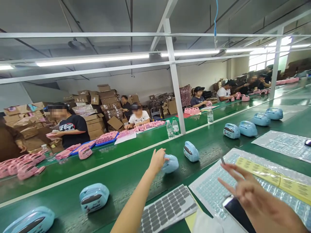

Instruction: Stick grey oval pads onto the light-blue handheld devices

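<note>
My left hand (157, 160) reaches over the belt, its fingers closed on the top of a light-blue plastic casing (170, 164). My right hand (250, 191) is raised over the near table, some fingers spread. At its fingertips is a small dark grey piece (222, 160), seemingly an oval sticker seen edge-on. Below, between the hands, lies a sheet of grey oval stickers (167, 207). Under my right hand are a sheet of clear stickers (209, 186), a yellow printed strip (261, 171) and a dark phone-like object (236, 212).
More blue casings stand along the green belt (126, 191), such as one casing (94, 198) at left and another casing (191, 151) just right of my left hand. A white post (175, 94) and bottles (169, 129) stand beyond. Co-workers (73, 126) handle pink casings across the line.
</note>
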### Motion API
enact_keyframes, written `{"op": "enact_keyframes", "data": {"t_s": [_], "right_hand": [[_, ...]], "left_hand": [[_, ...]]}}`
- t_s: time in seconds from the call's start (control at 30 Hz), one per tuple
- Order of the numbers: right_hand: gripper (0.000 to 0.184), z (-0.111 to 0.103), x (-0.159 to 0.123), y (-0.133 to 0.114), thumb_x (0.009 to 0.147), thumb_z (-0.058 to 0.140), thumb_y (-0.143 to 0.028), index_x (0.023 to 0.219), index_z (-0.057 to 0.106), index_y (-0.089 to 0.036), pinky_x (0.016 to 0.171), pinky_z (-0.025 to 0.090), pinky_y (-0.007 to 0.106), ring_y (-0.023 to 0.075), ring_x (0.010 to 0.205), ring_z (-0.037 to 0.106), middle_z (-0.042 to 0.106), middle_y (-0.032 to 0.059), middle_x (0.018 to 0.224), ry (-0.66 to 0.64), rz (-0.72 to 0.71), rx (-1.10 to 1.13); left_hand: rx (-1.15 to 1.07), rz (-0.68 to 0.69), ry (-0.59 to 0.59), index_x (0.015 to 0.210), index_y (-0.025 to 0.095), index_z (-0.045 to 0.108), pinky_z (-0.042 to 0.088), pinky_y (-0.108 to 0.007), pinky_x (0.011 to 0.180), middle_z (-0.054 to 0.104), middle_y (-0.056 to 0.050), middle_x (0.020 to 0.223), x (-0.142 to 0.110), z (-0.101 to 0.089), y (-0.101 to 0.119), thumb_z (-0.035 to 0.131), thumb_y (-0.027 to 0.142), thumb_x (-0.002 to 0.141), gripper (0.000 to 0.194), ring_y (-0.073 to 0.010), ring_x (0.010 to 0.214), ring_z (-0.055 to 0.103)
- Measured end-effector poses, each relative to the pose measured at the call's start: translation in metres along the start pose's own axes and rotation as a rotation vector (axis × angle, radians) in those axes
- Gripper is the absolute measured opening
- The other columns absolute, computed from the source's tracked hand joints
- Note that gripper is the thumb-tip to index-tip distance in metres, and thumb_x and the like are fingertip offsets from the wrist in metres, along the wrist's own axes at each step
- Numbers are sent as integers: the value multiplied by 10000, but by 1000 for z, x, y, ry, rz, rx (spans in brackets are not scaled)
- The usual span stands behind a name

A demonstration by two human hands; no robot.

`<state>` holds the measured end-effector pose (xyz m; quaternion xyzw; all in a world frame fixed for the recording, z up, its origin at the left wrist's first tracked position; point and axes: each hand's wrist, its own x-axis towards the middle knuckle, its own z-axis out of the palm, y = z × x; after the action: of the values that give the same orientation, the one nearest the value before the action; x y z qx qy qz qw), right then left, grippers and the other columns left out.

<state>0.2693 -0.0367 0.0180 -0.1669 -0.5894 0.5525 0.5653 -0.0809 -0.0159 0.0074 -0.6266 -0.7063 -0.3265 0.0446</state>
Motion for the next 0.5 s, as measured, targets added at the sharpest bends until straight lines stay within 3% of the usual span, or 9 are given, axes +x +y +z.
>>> {"op": "enact_keyframes", "data": {"t_s": [0.03,0.1,0.2,0.27,0.33,0.5], "right_hand": [[262,9,11,-10,888,715,-443,735,660,-237,999,570,362,335,1459,319,496,64,1438,-13,-37,-9],[249,34,29,-24,885,716,-491,786,674,-266,1101,469,492,332,1465,290,467,60,1454,-17,-59,6],[302,82,39,-30,871,723,-540,765,659,-265,1174,292,593,321,1469,242,462,70,1405,-117,-1,83],[359,110,34,-27,843,742,-570,746,633,-243,1170,267,588,326,1449,272,435,75,1404,-199,111,166],[409,129,25,-24,829,743,-598,743,608,-221,1124,311,594,350,1394,358,430,88,1400,-268,222,220],[451,141,12,-24,827,731,-602,725,567,-194,1006,351,555,361,1215,522,489,98,1329,-408,355,280]], "left_hand": [[-59,-75,107,911,166,640,431,-505,1047,708,-132,1161,-14,-9,2,589,294,901,138,-272,1115,635],[-185,-224,319,896,165,611,493,-405,836,713,-115,937,-42,-30,11,423,411,961,316,-244,875,649],[-394,-380,534,795,178,579,427,-288,627,596,-31,711,-83,-62,29,370,618,923,504,-175,664,536],[-523,-447,563,805,172,603,398,-256,553,562,-10,685,-106,-80,43,436,699,860,555,-146,600,477],[-661,-505,552,841,167,635,406,-242,524,575,-6,693,-123,-93,56,547,696,802,537,-131,576,466],[-920,-511,584,839,188,651,404,-199,540,582,14,704,-137,-101,67,716,551,760,377,-111,604,479]]}}
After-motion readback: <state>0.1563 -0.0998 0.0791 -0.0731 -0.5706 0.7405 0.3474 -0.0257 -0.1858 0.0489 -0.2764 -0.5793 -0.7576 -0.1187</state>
